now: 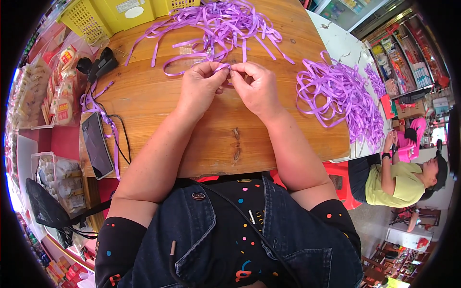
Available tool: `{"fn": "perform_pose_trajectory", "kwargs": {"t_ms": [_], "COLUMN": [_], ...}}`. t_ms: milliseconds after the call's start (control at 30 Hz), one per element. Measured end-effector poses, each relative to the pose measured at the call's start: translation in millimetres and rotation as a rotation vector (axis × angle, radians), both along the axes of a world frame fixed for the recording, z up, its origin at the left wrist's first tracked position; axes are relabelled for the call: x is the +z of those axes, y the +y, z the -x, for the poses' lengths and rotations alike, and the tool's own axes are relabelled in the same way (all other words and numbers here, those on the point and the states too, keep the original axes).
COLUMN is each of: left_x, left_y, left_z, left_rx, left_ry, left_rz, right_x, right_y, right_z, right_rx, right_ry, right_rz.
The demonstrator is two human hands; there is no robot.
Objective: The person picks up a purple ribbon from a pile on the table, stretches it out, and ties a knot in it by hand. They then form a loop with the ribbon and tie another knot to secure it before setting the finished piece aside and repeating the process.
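The left hand [201, 89] and right hand [255, 89] are pinching a ribbon [222, 67] above the counter [211, 149], fingers [247, 68] pressing together on it, though the exact grip is partly hiding, and it is looking light, limp and slippery, probably suiting a pinch near its tip

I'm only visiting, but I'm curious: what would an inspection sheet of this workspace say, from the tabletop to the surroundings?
Surface: wooden table, grain and dark knots showing.
Job's things: purple ribbon between the hands; a far heap of similar ribbons, and a right-side heap.
Clutter: phone, screen dark, near the left edge; yellow basket at the far left.
Hands: left hand and right hand close together, fingertips pinching the ribbon.
Cables: black cable curving beside the phone.
Surroundings: packaged goods at left; another person in a yellow-green shirt at right.
Spills: nothing seen.
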State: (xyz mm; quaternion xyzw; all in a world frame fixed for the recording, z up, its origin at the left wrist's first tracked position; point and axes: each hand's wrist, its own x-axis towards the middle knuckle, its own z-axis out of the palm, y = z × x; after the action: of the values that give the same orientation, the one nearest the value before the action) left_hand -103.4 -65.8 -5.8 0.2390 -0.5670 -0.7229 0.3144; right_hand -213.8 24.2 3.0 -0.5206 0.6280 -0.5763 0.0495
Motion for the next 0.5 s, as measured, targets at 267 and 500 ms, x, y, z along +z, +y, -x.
{"fn": "perform_pose_trajectory", "kwargs": {"t_ms": [267,500], "left_x": [-3.3,-0.2], "left_y": [-0.9,-0.7], "left_z": [1.4,-1.2], "left_rx": [-0.011,-0.041], "left_ry": [-0.01,-0.008], "left_rz": [0.014,-0.007], "right_x": [-1.1,-2.5], "right_y": [0.7,1.0], "right_z": [2.4,5.3], "right_rx": [-0.007,0.1], "right_ry": [-0.002,-0.198], "right_rz": [-0.036,-0.092]}}
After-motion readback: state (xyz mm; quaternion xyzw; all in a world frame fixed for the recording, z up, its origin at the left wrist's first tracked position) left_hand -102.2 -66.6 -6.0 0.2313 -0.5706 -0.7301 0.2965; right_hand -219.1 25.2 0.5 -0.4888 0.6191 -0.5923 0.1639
